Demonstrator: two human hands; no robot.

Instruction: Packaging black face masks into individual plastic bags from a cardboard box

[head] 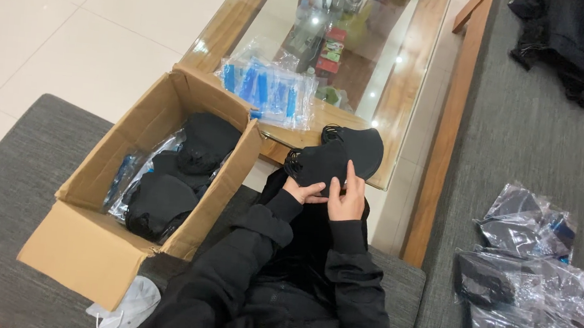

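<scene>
Both hands' grip (328, 192) pinches soft, curved black masks (339, 158).

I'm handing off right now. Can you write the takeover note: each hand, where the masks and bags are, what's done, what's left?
Left hand and right hand: together holding a stack of black masks above the lap.
Cardboard box at left: more black masks, some in bags.
Empty clear bags: on the glass table.
Done: bagged masks piled at right.
Left: the held stack and the box's loose masks.
</scene>
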